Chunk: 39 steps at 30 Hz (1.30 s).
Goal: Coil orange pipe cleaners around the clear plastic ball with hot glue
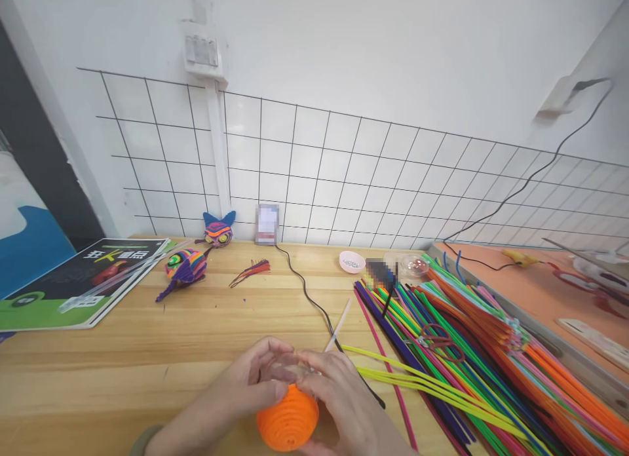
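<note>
Both my hands hold a clear plastic ball with its near part covered by orange pipe cleaner [288, 422] wound in rings. My left hand [258, 380] curls round its upper left, the thumb pressed at the edge of the orange. My right hand [344, 403] wraps the right side, fingers on the bare clear part [285, 369]. Much of the clear part is hidden by my fingers. Just right of my right hand lie several yellow pipe cleaners [417, 380], a pink pipe cleaner [372, 323] and a whitish stick [339, 323].
Bundles of coloured pipe cleaners [472, 325] fill the right side, with scissors [437, 341] on top. Two striped figures [187, 267] stand at the back left near a book [93, 279]. A pink bowl [352, 262] sits at the back; a black cable [304, 282] crosses the table.
</note>
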Each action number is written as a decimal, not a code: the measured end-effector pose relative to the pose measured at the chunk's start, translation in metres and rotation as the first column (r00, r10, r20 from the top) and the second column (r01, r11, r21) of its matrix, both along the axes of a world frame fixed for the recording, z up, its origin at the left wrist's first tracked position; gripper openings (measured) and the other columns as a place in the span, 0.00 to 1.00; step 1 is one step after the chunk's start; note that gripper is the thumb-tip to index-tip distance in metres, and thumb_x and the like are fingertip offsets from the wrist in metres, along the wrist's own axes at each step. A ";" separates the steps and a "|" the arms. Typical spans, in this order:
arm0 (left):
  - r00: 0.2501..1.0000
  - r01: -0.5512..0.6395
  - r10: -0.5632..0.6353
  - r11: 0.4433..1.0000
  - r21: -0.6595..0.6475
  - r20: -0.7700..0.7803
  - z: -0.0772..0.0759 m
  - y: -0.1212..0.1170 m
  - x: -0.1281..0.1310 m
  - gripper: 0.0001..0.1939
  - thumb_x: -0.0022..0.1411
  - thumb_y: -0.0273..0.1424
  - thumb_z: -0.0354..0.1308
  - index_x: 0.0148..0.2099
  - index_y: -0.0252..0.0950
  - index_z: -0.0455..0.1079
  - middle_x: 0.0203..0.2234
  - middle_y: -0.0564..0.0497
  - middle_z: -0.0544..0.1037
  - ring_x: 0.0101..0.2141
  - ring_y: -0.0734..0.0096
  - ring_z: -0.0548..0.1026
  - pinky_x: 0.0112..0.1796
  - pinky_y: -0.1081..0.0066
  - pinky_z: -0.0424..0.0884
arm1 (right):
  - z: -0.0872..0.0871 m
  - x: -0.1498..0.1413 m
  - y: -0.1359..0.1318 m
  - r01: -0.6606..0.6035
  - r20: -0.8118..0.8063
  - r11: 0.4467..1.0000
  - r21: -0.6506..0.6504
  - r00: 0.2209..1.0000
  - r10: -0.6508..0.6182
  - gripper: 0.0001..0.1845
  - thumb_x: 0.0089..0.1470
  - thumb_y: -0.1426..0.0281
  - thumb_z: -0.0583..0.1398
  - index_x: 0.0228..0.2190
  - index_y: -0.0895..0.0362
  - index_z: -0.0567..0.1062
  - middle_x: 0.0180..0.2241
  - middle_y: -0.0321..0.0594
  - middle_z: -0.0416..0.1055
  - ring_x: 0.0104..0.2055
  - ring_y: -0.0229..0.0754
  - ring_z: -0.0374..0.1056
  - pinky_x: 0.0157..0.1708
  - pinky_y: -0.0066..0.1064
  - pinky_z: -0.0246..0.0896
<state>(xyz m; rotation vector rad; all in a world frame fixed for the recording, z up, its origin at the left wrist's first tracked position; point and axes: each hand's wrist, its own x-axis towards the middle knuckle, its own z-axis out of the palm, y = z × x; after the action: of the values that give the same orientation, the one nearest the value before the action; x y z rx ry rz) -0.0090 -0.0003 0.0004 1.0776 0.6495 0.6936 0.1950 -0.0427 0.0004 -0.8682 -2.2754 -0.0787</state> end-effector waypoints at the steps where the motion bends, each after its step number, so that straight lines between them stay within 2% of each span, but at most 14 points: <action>1: 1.000 -0.005 0.005 1.000 0.003 -0.002 -0.001 0.000 0.000 0.20 0.50 0.36 0.67 0.44 0.40 0.66 0.44 0.47 0.75 0.47 0.57 0.71 0.47 0.59 0.62 | 0.000 0.000 0.000 0.005 0.000 1.000 0.003 1.000 -0.005 0.32 0.48 0.69 0.66 0.53 0.55 0.61 0.49 0.49 0.72 0.50 0.49 0.70 0.49 0.38 0.67; 13: 1.000 -0.002 0.001 0.999 0.043 0.029 -0.012 0.002 0.002 0.19 0.50 0.35 0.67 0.44 0.41 0.67 0.42 0.49 0.74 0.45 0.59 0.71 0.47 0.60 0.63 | -0.001 -0.003 0.003 -0.015 0.036 0.993 0.118 0.999 0.011 0.19 0.60 0.62 0.58 0.49 0.60 0.65 0.45 0.52 0.74 0.48 0.47 0.71 0.47 0.37 0.67; 19: 0.996 0.011 -0.014 1.000 0.027 0.088 -0.010 0.006 0.001 0.17 0.53 0.34 0.65 0.45 0.41 0.67 0.43 0.47 0.77 0.48 0.57 0.71 0.48 0.58 0.62 | -0.002 -0.003 0.003 0.049 -0.016 0.988 0.144 0.999 -0.047 0.21 0.64 0.57 0.52 0.49 0.60 0.63 0.44 0.52 0.75 0.48 0.46 0.71 0.47 0.37 0.67; 28: 0.996 0.001 0.002 1.000 -0.024 0.094 -0.022 0.010 0.000 0.22 0.49 0.37 0.66 0.47 0.40 0.69 0.45 0.44 0.78 0.49 0.52 0.71 0.50 0.55 0.60 | -0.012 0.000 0.005 0.045 -0.035 0.991 0.125 0.999 -0.041 0.24 0.62 0.56 0.54 0.50 0.61 0.63 0.44 0.52 0.75 0.48 0.47 0.70 0.48 0.38 0.64; 32: 0.994 0.007 -0.002 0.999 -0.041 0.110 -0.024 0.011 0.002 0.22 0.48 0.37 0.67 0.46 0.41 0.69 0.44 0.46 0.78 0.47 0.54 0.72 0.50 0.56 0.60 | -0.013 0.001 0.005 0.033 -0.035 0.990 0.135 0.999 -0.028 0.24 0.62 0.56 0.54 0.51 0.61 0.62 0.45 0.52 0.74 0.49 0.47 0.70 0.49 0.38 0.63; 39: 0.989 0.039 -0.031 0.998 -0.053 0.144 -0.014 0.009 0.005 0.19 0.48 0.36 0.67 0.43 0.41 0.69 0.40 0.49 0.78 0.43 0.60 0.73 0.46 0.61 0.62 | -0.010 0.001 0.007 0.020 -0.033 0.988 0.152 0.999 -0.015 0.24 0.62 0.56 0.55 0.50 0.61 0.63 0.45 0.51 0.74 0.48 0.47 0.70 0.49 0.38 0.63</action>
<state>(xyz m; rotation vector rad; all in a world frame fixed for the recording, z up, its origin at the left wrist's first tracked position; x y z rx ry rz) -0.0036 0.0083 -0.0139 0.9762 0.5221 0.7116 0.1964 -0.0358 -0.0100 -0.8031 -2.2001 -0.2415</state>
